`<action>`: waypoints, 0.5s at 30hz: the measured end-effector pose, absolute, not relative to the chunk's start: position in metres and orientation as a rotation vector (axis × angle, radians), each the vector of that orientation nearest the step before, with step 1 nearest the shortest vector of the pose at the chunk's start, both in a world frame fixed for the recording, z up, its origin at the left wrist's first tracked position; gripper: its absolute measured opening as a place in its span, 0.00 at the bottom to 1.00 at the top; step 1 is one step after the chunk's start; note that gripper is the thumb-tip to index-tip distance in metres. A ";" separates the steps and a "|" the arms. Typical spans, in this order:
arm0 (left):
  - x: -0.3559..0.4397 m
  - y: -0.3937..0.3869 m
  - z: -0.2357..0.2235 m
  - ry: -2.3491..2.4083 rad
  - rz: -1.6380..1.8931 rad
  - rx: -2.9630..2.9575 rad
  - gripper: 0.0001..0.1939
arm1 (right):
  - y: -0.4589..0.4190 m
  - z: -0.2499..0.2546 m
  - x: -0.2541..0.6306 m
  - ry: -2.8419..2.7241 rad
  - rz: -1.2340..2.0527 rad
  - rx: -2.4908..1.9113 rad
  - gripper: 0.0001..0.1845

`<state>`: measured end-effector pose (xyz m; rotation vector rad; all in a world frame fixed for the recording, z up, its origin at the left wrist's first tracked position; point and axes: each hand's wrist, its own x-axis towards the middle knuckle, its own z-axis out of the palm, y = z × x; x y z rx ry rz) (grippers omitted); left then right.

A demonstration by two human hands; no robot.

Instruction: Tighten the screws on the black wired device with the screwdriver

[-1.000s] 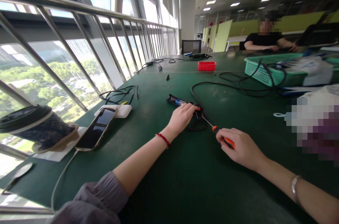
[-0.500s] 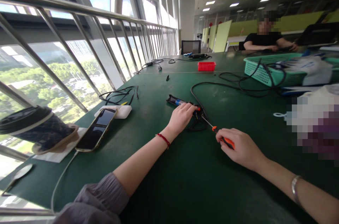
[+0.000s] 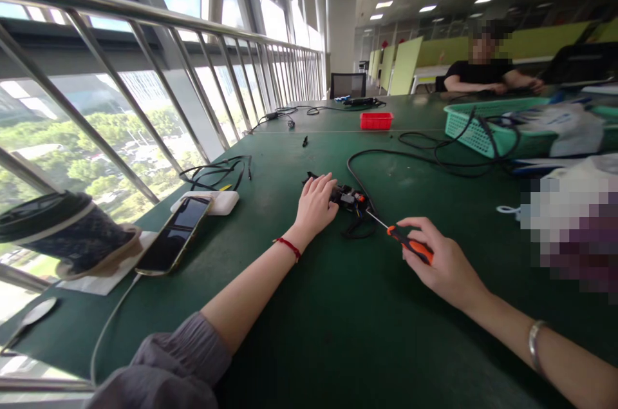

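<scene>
My left hand [image 3: 316, 203] lies over a small black opened device [image 3: 348, 197] with coloured wires on the green table [image 3: 309, 306], fingers curled down on its left end. My right hand [image 3: 441, 261] grips the orange-and-black handle of a screwdriver [image 3: 400, 238]. Its thin metal shaft points up-left, with the tip at the device's right end. A black cable [image 3: 410, 158] runs from the device toward the right.
A phone [image 3: 174, 235] leans on a white power bank [image 3: 219, 201] at the left, beside a dark cup [image 3: 67, 235] on a napkin. Loose black cords [image 3: 217, 171], a red tray [image 3: 376, 120] and a green basket [image 3: 492, 129] lie farther back. A person sits at the far end. Railing lines the left edge.
My left hand slid left and forward onto the device's body, covering its blue part. My right hand lifted a little, raising the screwdriver handle.
</scene>
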<state>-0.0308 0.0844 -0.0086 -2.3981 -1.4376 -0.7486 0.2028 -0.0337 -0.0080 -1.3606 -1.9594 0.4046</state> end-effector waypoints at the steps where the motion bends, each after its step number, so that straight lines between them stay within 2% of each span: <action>1: -0.033 0.086 -0.010 -1.478 -0.717 -2.404 0.25 | -0.034 -0.007 0.203 -1.913 0.423 -1.331 0.12; 4: -0.037 0.090 -0.012 -1.519 -0.659 -2.425 0.27 | -0.035 -0.006 0.203 -1.835 0.434 -1.243 0.04; 15: -0.040 0.088 -0.008 -1.431 -0.627 -2.385 0.29 | -0.040 -0.007 0.203 -1.827 0.075 -0.991 0.09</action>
